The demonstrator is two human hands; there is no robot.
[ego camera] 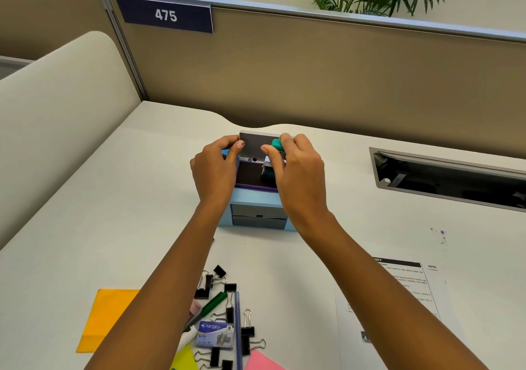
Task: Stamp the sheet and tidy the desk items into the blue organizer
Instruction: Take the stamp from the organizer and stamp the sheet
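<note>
The blue organizer [250, 200] stands mid-desk with two grey drawers in its front. My left hand [216, 167] grips its left side, thumb on the grey back panel [253, 145]. My right hand [296, 170] pinches a stamp with a teal knob [276, 144] and holds it in the organizer's dark top compartment, at its right side. The printed sheet [398, 290] lies at the front right, partly under my right forearm. Near the front edge lie several black binder clips [247, 331], a green pen [212, 305], a staples box [217, 335] and a purple pencil [237, 327].
An orange sticky note [105, 318], a yellow note [185, 359] and a pink note [262, 362] lie at the front. A cable tray opening [449, 179] is sunk into the desk at right. The brown partition wall [313, 79] runs behind.
</note>
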